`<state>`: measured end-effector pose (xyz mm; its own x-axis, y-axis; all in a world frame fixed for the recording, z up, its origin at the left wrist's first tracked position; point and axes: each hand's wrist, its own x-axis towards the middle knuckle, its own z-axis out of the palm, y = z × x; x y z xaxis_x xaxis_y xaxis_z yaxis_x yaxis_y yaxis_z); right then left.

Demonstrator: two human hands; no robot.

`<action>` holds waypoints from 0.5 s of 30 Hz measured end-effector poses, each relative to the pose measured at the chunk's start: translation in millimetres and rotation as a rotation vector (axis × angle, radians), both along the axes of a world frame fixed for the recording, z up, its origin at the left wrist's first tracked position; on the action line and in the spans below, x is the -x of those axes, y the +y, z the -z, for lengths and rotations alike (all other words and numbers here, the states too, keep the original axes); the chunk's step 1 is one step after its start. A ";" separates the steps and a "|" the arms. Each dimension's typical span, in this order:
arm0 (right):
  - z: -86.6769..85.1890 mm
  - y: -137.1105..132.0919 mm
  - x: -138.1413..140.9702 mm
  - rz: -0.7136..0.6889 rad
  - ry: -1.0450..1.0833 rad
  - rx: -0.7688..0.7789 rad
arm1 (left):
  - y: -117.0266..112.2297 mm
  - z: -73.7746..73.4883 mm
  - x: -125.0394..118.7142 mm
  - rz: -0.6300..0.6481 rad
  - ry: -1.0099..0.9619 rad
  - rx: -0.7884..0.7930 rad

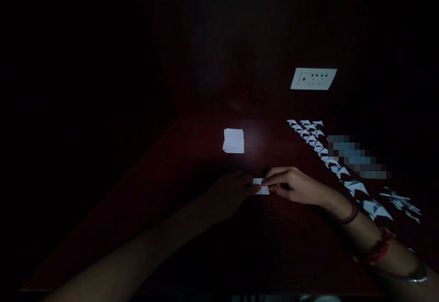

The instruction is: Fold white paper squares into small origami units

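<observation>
The scene is very dark. A small white piece of paper (261, 186) lies on the dark red table (192, 156) between my two hands. My left hand (230, 191) rests on the table with its fingertips pressed on the paper's left end. My right hand (295, 185) has its fingers drawn together and pinches the paper's right end. Bracelets and a red thread circle my right wrist. A stack of white square paper sheets (233, 140) lies further back, apart from both hands.
A long row of several small folded white paper pieces (329, 160) runs diagonally along the right side, with a few more (399, 200) at the far right. A white wall socket (313, 78) sits on the back panel. A blurred patch lies right of the row.
</observation>
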<state>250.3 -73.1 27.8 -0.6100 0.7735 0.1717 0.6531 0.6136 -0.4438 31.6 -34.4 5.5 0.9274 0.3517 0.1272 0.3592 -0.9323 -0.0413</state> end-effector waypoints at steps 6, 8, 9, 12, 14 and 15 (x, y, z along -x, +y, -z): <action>-3.0 -4.2 3.8 0.000 -0.216 -0.096 | -4.0 -4.2 0.5 -0.008 -0.003 0.002; -7.1 -6.4 5.5 -0.004 -0.313 -0.151 | -5.4 -6.0 1.0 -0.021 -0.017 0.008; -9.2 -7.3 6.2 -0.007 -0.356 -0.176 | -5.8 -6.7 1.2 -0.028 -0.023 0.010; -13.2 -9.3 6.4 -0.016 -0.429 -0.222 | -6.0 -7.7 1.3 -0.031 -0.027 0.012; -13.0 -9.9 4.9 -0.016 -0.432 -0.227 | -5.6 -7.6 1.0 -0.028 -0.021 0.011; -12.1 -10.0 4.0 -0.012 -0.425 -0.227 | -5.4 -7.5 0.9 -0.024 -0.016 0.010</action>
<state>246.3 -83.2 39.9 -0.6712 0.7381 0.0690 0.7402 0.6724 0.0074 30.7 -39.9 12.9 0.9165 0.3754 0.1386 0.3823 -0.9237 -0.0265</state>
